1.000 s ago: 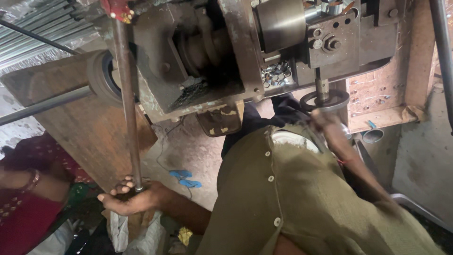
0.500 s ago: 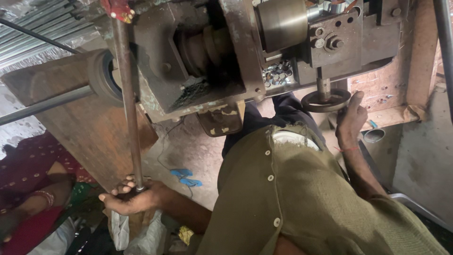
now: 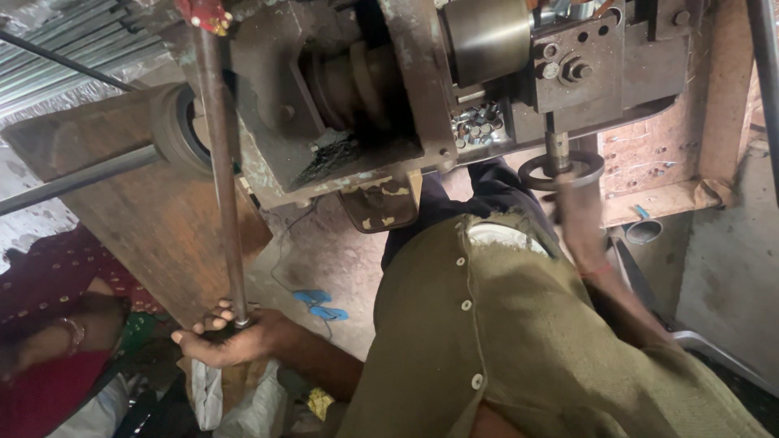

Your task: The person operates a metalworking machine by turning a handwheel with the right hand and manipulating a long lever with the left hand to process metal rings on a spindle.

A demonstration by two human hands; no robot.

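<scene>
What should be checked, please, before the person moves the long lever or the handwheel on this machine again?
1. Left hand grips the bottom end of the long metal lever: ok, fingers wrapped around it.
2. Right hand at the round handwheel: cannot tell, the hand is blurred and its grip is unclear.
3. Olive shirt clear of the machine body: ok, it hangs below the casting.
4. Other person in red clothing apart from the lever: ok, seated to the side, not touching it.
5. Small metal pieces in the machine's recess: cannot tell whether they are loose.
</scene>
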